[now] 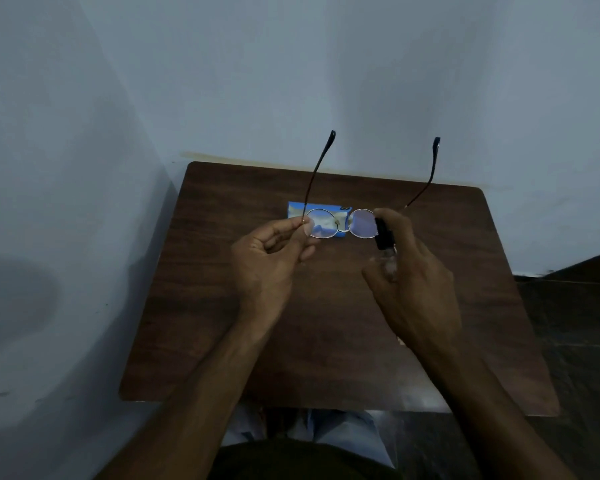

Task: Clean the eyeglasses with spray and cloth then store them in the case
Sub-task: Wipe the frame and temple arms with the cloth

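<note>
Thin-rimmed round eyeglasses (361, 223) hang above the table with both temple arms unfolded and pointing away from me. My left hand (271, 258) pinches the frame at its left hinge. My right hand (413, 271) grips a small spray bottle (384, 235) with a black top, its nozzle close to the right lens. On the table behind the glasses lies a blue packet or cloth (297, 210), partly seen through the left lens. No case is visible.
A dark wooden table (222, 323) stands against a pale blue wall (291, 81) at the back and left. A dark floor shows at the right. My lap is below the table's near edge.
</note>
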Action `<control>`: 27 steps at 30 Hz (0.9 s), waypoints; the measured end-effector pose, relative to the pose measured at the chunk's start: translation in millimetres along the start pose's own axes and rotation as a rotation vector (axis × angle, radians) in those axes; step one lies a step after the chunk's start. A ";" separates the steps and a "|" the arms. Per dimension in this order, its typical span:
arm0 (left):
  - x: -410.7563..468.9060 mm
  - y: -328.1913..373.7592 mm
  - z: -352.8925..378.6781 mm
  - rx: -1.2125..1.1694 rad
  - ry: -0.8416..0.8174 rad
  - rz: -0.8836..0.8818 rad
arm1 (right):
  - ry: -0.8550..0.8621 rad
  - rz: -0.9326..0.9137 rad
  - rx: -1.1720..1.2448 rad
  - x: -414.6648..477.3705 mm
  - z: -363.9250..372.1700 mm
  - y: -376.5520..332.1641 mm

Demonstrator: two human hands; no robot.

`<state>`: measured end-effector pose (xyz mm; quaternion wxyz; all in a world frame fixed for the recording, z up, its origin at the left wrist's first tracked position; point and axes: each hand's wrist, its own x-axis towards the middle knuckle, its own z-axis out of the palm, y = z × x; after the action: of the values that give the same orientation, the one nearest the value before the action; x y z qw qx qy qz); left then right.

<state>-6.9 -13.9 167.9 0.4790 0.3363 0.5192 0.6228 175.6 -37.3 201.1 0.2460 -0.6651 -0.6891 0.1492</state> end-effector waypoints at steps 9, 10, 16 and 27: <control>-4.5 -0.5 2.2 -0.010 0.008 -0.003 | 0.075 0.000 0.022 0.7 3.2 15.4; -5.2 -1.0 2.4 -0.004 0.006 -0.003 | 0.075 -0.009 0.022 -0.1 3.8 16.6; -8.5 0.3 7.8 -0.018 0.006 -0.018 | 0.048 -0.048 0.042 -4.1 7.3 27.6; -13.6 -6.3 12.0 -0.073 0.008 -0.061 | 0.066 -0.057 0.413 -19.9 9.5 55.9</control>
<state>10.0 -22.8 165.6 0.5079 0.3000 0.5079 0.6277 217.5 -51.9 160.6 0.4036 -0.5852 -0.6540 0.2587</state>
